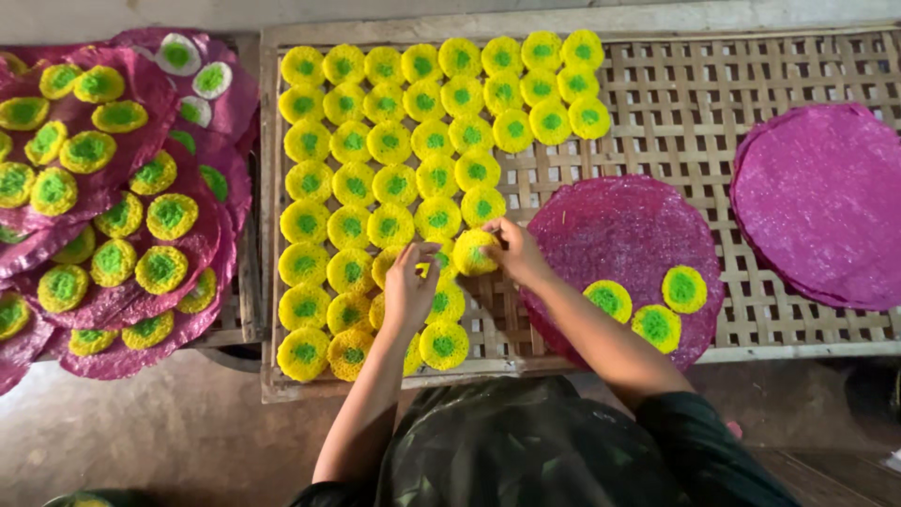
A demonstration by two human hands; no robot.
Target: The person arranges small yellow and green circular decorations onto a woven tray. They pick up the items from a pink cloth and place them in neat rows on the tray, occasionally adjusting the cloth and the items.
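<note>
- A woven bamboo rack point(713, 103) fills the view, set over a bare floor.
- A yellow disc with a green centre point(474, 252) sits mid-rack — the right hand point(518, 253) fingers pinch it.
- The left hand point(409, 286) fingers, narrow, touch neighbouring yellow discs point(375, 141).
- Just right lies a purple round sheet point(610, 235) — three discs on it.

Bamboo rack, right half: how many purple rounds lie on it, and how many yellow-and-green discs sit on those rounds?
Purple rounds: 2
Yellow-and-green discs on them: 3
Total: 5
</note>
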